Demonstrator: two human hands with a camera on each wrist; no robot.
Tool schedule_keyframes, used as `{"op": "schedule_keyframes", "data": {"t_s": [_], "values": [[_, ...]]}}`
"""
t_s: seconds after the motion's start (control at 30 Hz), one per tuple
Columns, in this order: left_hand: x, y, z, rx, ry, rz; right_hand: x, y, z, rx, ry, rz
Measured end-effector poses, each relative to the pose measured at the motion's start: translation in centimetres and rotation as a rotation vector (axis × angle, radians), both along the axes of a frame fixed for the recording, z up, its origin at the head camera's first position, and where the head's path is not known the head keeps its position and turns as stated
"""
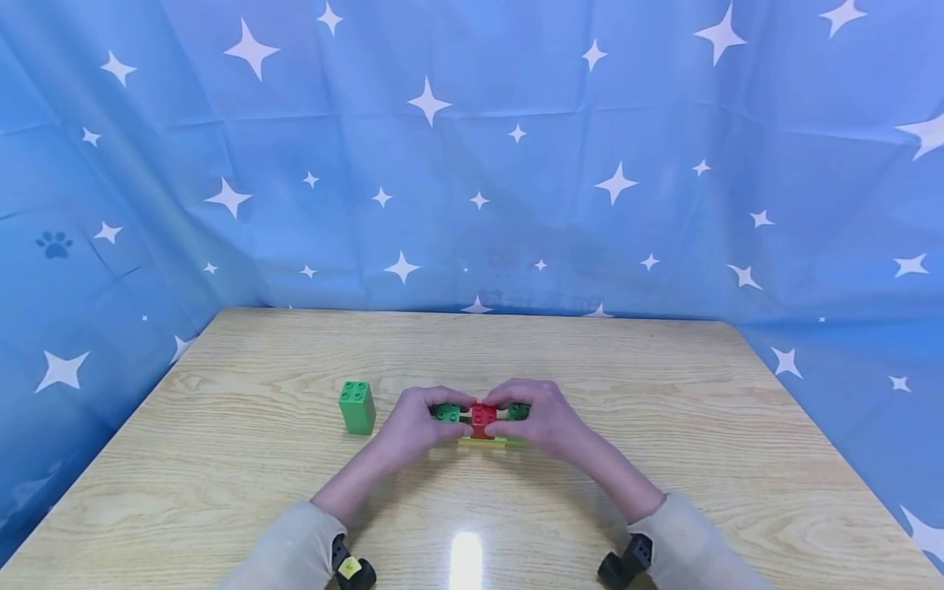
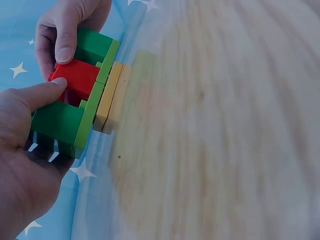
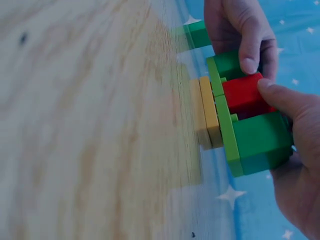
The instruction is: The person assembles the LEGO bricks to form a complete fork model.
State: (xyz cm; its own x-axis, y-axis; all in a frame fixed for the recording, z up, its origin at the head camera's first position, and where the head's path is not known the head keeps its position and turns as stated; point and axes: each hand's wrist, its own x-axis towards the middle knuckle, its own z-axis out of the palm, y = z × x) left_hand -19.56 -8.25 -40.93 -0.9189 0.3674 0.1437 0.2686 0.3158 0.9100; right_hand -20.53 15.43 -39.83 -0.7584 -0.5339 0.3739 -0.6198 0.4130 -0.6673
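Note:
Both hands meet at a small construction of toy building bricks on the table. A red brick (image 1: 483, 418) stands in its middle, on light green plates (image 2: 90, 117) with yellow plates (image 2: 107, 97) beneath. Green bricks sit on either side, a left one (image 2: 57, 122) and a right one (image 3: 262, 140). My left hand (image 1: 416, 426) pinches the red brick from the left, thumb on its near face and fingers on the far side. From the right, my right hand (image 1: 534, 418) grips it likewise, thumbs close together. Each hand arches over a green brick and partly hides it.
A tall green brick stack (image 1: 358, 410) stands upright on the wooden table (image 1: 627, 360), left of my left hand. Behind the table's far edge hangs a blue curtain (image 1: 472, 164) with white stars. Dark wrist cameras show below both sleeves.

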Motion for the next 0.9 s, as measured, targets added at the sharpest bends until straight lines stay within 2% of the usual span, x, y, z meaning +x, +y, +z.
{"op": "schedule_keyframes", "data": {"t_s": [0.47,0.7,0.9], "values": [[-0.10,0.06,-0.20,0.026,-0.018,0.006,-0.05,-0.05,-0.14,-0.008,-0.034,-0.012],[-0.39,0.04,-0.23,-0.018,-0.007,0.013,-0.05,-0.04,-0.14,0.006,-0.076,-0.047],[-0.62,0.09,-0.05,-0.038,-0.037,0.014,-0.21,0.02,-0.15,0.025,-0.120,-0.055]]}}
